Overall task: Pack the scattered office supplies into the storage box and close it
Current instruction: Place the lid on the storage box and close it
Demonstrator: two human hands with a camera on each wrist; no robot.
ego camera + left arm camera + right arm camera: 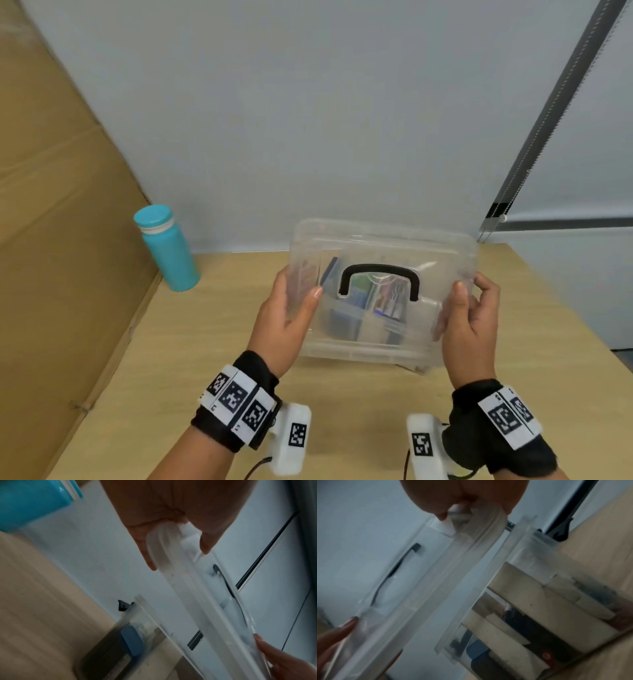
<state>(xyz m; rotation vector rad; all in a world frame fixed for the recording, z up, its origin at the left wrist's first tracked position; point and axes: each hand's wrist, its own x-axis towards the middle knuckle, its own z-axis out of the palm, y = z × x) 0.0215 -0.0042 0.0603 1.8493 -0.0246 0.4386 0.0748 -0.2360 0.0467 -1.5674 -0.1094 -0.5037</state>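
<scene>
I hold the clear plastic lid (383, 245) with its black handle (378, 274) tilted above the clear storage box (363, 353), which stands on the wooden table (205, 342). My left hand (298, 297) grips the lid's left edge, thumb on top. At the right edge my right hand (474, 291) grips it the same way. In the left wrist view the lid (197, 588) hangs apart from the box rim (147, 614). The right wrist view also shows a gap between lid (445, 574) and box (530, 588). Office supplies, among them a blue item (132, 641), lie inside the box.
A turquoise bottle (168, 250) stands at the table's back left, beside a large cardboard sheet (51, 205) leaning along the left side. A pale wall rises behind the table. A grey frame post (548, 120) runs up at the right.
</scene>
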